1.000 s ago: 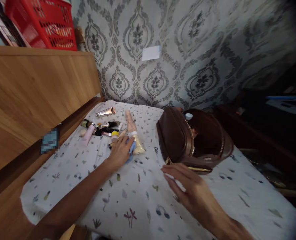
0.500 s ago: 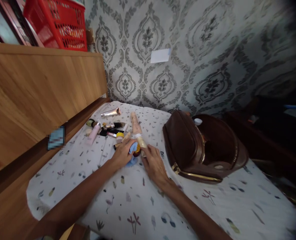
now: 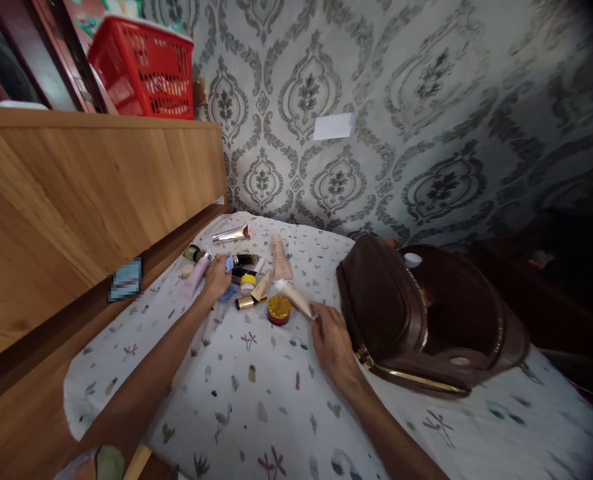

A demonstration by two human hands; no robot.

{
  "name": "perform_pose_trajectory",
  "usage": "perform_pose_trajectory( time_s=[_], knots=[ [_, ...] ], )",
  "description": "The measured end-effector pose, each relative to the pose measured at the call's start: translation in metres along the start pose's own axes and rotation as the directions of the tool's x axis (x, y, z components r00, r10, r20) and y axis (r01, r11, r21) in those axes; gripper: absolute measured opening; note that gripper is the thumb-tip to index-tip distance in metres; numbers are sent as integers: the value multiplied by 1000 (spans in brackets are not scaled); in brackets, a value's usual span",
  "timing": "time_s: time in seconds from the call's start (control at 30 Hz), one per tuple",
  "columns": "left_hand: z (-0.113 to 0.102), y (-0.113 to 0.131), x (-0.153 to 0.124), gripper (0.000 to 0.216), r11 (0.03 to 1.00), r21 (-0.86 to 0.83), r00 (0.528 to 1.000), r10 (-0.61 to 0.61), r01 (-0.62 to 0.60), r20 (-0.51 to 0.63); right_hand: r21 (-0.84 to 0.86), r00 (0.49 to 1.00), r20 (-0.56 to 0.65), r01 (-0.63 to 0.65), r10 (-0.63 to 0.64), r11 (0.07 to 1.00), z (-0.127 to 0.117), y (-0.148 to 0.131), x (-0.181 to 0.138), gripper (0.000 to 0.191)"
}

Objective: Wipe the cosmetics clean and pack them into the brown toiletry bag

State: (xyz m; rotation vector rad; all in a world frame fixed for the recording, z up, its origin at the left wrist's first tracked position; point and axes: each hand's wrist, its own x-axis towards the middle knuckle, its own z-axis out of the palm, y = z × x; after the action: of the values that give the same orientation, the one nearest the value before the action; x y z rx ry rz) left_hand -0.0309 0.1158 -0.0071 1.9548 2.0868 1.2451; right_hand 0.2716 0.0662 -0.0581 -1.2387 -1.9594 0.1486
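Your right hand [image 3: 332, 339] is pinching the near end of the cream tube [image 3: 296, 300] lying on the bed just left of the brown bag [image 3: 376, 300], its long axis pointing away-left, while your left hand [image 3: 217, 280] is closing on something small among the cosmetics.

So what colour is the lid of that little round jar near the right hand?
Gold, on a red jar; the head view shows it clearly, just left of the right hand.
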Motion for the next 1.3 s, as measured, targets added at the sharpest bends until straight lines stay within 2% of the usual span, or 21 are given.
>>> perform_pose_trajectory(
  time_s=[0.1,0.2,0.37,0.47,0.53,0.7,0.77,0.83,0.93,1.1,1.3],
  knots=[
    [11,4,-4,43,997,-66,998,54,-51,41,54,999,-20,-36,38,998,-1,-1,1,33],
    [18,22,-11,47,977,-152,980,167,-150,106,119,998,-3,-67,67,991,-3,-1,2,32],
    [25,57,-21,50,906,-287,897,381,-312,227,173,993,39,-113,108,978,-5,-3,2,35],
    [27,66,-26,53,872,-323,851,455,-368,260,178,990,74,-135,123,975,-5,-3,2,36],
    [27,63,-25,52,879,-311,862,441,-360,249,179,989,85,-134,120,975,-6,-3,2,36],
    [12,25,-10,45,970,-143,974,210,-197,87,188,987,111,-137,117,973,-10,-4,3,35],
    [2,4,-5,47,991,-55,992,125,-124,19,187,988,115,-127,107,974,-10,-4,3,33],
    [-6,-13,-3,46,996,19,996,88,-88,1,186,989,115,-118,97,976,-9,-4,3,32],
    [-6,-26,-5,52,989,107,993,99,-105,65,178,991,101,-111,94,978,-6,-1,3,32],
    [9,-26,-11,61,957,209,958,148,-201,244,177,993,83,-95,81,980,-5,1,3,30],
    [-1,-19,-7,40,928,262,932,177,-265,317,175,992,109,-82,63,981,-8,0,3,25]
  ],
)
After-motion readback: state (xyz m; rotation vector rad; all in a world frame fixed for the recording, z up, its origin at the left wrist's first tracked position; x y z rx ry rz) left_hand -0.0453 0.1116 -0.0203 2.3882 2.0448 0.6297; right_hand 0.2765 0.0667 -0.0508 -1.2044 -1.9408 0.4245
